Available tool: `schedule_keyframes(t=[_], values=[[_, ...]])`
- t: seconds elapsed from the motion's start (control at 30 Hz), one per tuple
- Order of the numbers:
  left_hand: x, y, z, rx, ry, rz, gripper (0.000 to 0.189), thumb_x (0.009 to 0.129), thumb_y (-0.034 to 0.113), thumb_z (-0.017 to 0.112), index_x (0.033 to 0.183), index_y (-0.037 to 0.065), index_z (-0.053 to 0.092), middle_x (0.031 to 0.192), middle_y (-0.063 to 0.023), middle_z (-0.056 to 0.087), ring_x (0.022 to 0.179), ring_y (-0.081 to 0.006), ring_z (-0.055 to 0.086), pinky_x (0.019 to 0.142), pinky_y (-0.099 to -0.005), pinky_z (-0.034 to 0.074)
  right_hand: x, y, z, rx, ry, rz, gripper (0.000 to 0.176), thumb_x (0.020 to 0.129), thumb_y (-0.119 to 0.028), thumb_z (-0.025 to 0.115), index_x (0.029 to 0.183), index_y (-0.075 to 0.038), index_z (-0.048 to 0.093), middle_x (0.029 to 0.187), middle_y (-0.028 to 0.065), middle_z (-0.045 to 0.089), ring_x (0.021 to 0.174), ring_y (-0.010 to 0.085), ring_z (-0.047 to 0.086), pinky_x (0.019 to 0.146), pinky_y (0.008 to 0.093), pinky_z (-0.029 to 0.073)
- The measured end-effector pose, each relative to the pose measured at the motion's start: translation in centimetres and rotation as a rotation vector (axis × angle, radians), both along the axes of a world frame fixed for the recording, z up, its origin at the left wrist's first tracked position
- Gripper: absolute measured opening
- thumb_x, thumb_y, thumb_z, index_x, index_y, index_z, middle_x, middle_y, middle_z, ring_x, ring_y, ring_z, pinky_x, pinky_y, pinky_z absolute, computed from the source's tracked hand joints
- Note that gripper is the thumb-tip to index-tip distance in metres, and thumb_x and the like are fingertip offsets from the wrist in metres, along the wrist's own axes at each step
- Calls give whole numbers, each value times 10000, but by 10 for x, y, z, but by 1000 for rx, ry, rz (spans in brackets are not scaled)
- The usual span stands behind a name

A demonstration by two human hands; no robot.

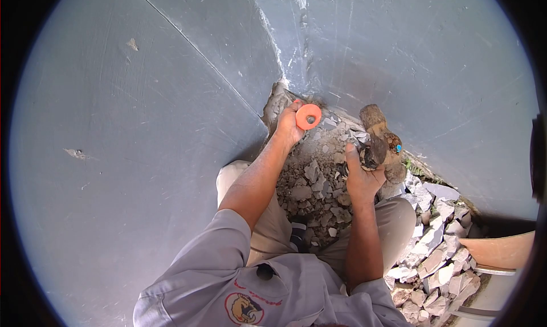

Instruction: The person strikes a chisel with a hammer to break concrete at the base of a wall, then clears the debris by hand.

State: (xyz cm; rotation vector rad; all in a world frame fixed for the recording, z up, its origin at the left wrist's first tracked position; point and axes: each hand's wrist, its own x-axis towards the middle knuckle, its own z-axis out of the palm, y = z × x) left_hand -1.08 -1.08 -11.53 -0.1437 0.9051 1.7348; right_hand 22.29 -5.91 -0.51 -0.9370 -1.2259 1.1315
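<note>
My left hand [289,126] is wrapped around a chisel with a round orange hand guard [308,110]. The metal striking end shows in the middle of the guard; the blade is hidden below. In my right hand [363,181] is a hammer [378,139] with a worn, rusty brown head, gripped close to that head. A blue spot marks the end of the hammer near the head. Hammer and chisel are apart. Beneath both hands lies broken rubble [310,184], at the foot of a grey wall corner with chipped, exposed masonry [276,103].
Grey painted walls [142,127] rise at left and right. A heap of broken masonry pieces [436,253] lies at lower right, beside a curved orange-brown object [501,250]. My bent knees [399,218] frame the rubble. Some green plants [414,167] grow along the right wall's base.
</note>
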Motion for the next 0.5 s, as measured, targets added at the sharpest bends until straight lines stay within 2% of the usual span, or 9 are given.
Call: schedule_keyframes(t=[0.5], values=[[2,-2,8,18,41,-5,111,929,70,534,1026,109,496,926,-4,566,839,-169,606,797,-340,544,-1,4,-5,41,-29,-8,180,858,-67,751,989,-14,639,856,-3,664,743,78,609,702,241,493]])
